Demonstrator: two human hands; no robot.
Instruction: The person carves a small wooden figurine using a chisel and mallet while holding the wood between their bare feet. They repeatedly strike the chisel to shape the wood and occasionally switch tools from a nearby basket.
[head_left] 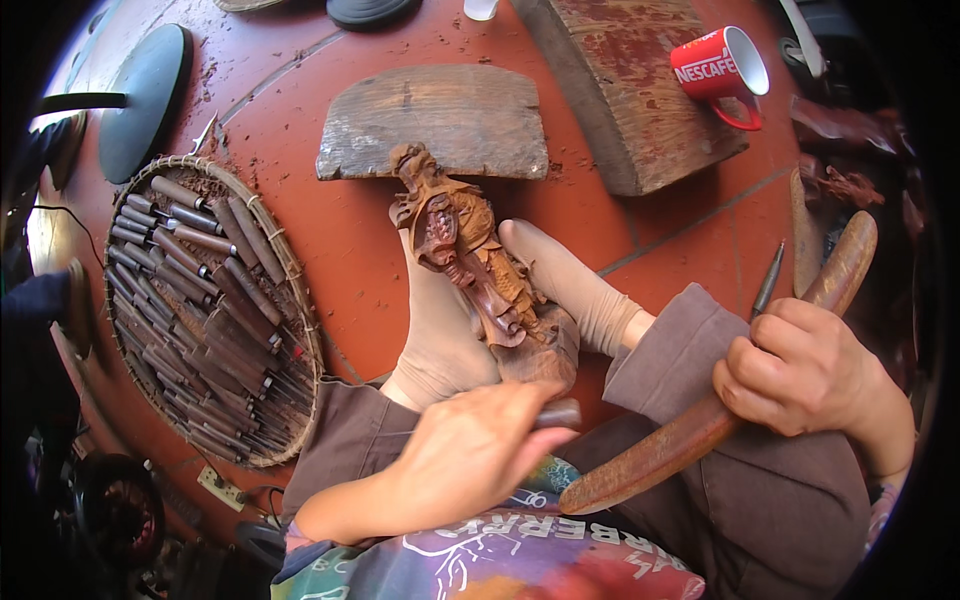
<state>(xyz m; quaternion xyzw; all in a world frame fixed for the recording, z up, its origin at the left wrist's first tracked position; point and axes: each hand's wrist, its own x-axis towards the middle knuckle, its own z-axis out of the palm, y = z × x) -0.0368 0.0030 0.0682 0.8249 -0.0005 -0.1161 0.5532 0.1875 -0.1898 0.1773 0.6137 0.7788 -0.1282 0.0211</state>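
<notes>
My left hand (pixel 465 450) is closed around the wooden handle of a carving chisel (pixel 560 413), above my lap. Its thin blade points left and is partly hidden. A long, curved wooden mallet (pixel 650 460) slants across my right thigh, with my right hand (pixel 795 370) wrapped round its middle. Between my feet rests a carved wooden figure (pixel 460 235), brown and reddish. Its base is toward me and its upper end lies by the edge of a worn wooden block (pixel 430 115). Neither hand touches the figure. A dark pointed tool (pixel 769 278) shows just beyond my right hand.
At left, a round woven basket (pixel 283 225) holds several wooden-handled carving tools. A thick wooden beam (pixel 635 110) lies at far right, bearing a red mug (pixel 715 70). Wood chips dot the red tiled floor (pixel 270 120). A power socket strip (pixel 221 488) lies below the basket.
</notes>
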